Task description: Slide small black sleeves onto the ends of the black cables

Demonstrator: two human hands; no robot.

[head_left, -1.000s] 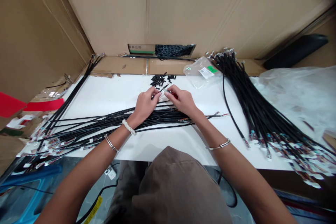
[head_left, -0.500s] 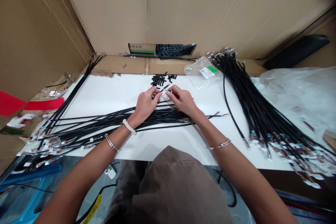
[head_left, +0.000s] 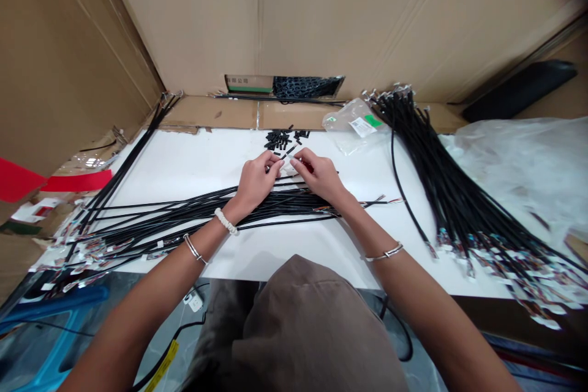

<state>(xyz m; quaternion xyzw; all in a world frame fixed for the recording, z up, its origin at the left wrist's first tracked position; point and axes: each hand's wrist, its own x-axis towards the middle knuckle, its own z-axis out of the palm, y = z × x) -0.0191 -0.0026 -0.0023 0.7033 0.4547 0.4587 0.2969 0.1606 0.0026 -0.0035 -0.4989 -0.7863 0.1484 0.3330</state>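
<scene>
The cables (head_left: 197,211) are black with multicoloured ends, the table (head_left: 257,254) white, the cardboard (head_left: 184,24) tan, the strip (head_left: 78,180) red, the label (head_left: 373,121) green, and the hood (head_left: 307,324) brown.

Cardboard sheets (head_left: 367,24) line the walls behind and left of the white table (head_left: 271,257). Dark glossy floor (head_left: 32,352) below it. Blue stool (head_left: 55,297) at lower left, partly in view.
</scene>
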